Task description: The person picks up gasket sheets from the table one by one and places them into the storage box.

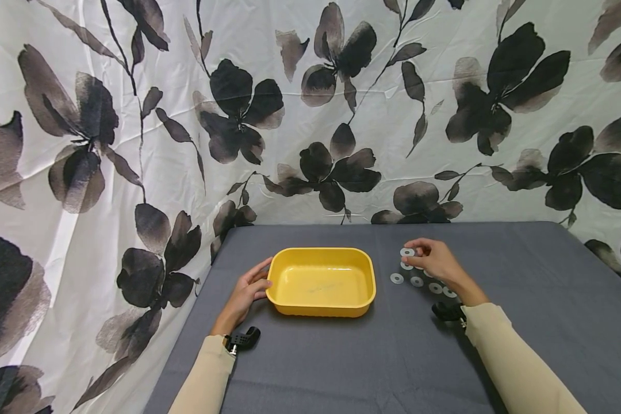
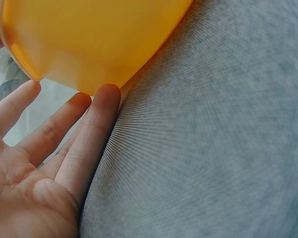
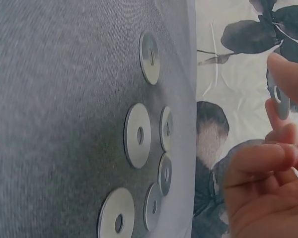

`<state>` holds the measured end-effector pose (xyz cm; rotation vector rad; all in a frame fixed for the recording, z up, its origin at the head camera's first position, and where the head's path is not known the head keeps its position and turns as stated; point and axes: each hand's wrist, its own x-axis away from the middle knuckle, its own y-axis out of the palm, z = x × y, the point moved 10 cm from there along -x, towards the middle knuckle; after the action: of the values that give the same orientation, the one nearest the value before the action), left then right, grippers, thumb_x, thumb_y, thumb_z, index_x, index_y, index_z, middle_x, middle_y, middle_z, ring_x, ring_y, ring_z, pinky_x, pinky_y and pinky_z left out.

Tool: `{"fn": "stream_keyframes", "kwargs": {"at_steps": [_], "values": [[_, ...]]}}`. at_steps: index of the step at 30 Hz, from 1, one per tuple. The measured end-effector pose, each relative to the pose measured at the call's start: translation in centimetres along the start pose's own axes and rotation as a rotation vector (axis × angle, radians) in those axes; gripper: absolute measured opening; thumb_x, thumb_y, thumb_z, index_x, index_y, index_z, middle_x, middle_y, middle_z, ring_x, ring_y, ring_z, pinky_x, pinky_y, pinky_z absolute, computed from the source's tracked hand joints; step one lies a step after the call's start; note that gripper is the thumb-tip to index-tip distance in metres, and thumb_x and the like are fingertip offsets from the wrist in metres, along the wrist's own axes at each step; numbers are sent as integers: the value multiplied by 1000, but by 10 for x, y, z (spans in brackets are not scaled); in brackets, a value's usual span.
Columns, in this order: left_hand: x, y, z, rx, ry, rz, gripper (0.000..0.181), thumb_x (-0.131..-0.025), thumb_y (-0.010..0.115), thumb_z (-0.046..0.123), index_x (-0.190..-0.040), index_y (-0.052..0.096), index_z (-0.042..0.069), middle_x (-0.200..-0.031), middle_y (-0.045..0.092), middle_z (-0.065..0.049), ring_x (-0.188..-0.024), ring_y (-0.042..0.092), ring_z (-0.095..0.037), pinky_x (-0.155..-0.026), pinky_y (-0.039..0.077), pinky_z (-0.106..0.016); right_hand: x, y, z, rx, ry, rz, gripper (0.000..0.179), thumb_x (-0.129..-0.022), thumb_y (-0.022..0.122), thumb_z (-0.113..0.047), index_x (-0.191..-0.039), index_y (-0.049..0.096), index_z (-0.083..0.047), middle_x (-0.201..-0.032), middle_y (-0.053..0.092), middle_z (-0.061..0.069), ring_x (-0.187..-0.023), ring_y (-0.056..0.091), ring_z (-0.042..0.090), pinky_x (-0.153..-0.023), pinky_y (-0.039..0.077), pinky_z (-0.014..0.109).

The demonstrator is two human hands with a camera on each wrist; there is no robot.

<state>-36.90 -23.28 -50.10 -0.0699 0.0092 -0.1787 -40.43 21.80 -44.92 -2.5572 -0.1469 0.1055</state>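
My right hand (image 1: 434, 261) pinches a flat metal washer (image 3: 285, 108) between thumb and fingertips, raised above the tabletop in the right wrist view. Several more washers (image 3: 132, 131) lie on the grey cloth beneath and beside that hand, some partly hidden by it in the head view. A yellow rectangular tray (image 1: 321, 310) stands left of them with nothing in it. At the tray's left end is my left hand (image 1: 244, 296), its fairly straight fingertips (image 2: 107, 94) touching the outer wall.
Grey cloth (image 1: 383, 362) covers the table. Behind and to the left hangs a white curtain (image 1: 269, 34) with dark flowers. Each wrist carries a small black camera, the left one (image 1: 245, 339) near the tray's front corner and the right one (image 1: 447, 311) near the washers.
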Motion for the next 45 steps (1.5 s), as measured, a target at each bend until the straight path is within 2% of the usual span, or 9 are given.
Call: {"fn": "stream_keyframes", "kwargs": {"at_steps": [6,12,19,26,33,39,45], "values": [[1,0,0,-2,-1,1,64,-95,63,12,-155,47,24,-152,52,-19,-120,65,-27,-86,62,-32,0,1,-9,-4,-47,21,44,-92,77,-22,-128,65,1,-87,52,7,-69,48,10,-59,41,25],[0,0,1,7,4,4,63,-95,63,10,-154,47,23,-152,52,-20,-116,67,-22,-84,62,-32,-2,4,-13,10,-62,38,40,-92,77,-21,-125,66,-1,-87,55,7,-69,51,13,-59,44,25],[0,-1,-1,12,5,3,63,-95,63,10,-154,48,23,-150,54,-20,-116,66,-24,-83,62,-31,-6,10,-23,26,-94,9,38,-91,78,-22,-122,66,-3,-86,58,7,-70,53,15,-61,47,26],[0,-2,-2,4,-4,6,63,-95,63,10,-154,48,26,-151,53,-19,-120,65,-30,-84,62,-32,-10,18,-40,11,-131,-23,37,-91,78,-23,-121,67,-4,-86,57,8,-69,51,14,-59,45,25],[2,1,1,12,7,-17,64,-96,62,9,-156,45,26,-152,52,-20,-128,60,-38,-86,62,-34,-12,34,-62,-10,-157,-59,38,-88,81,-21,-120,68,-4,-88,54,7,-73,49,17,-60,44,25],[2,2,0,12,4,-17,65,-95,63,11,-156,45,25,-153,51,-19,-128,61,-37,-86,62,-34,-13,48,-81,18,-185,-91,40,-89,79,-21,-123,68,-4,-93,56,9,-77,50,21,-65,43,26],[1,1,-1,14,6,-15,64,-95,62,10,-156,45,25,-154,51,-19,-128,61,-35,-86,62,-34,-15,65,-103,8,-205,-121,34,-89,80,-20,-119,70,-8,-94,57,9,-79,51,24,-65,44,27]]}}
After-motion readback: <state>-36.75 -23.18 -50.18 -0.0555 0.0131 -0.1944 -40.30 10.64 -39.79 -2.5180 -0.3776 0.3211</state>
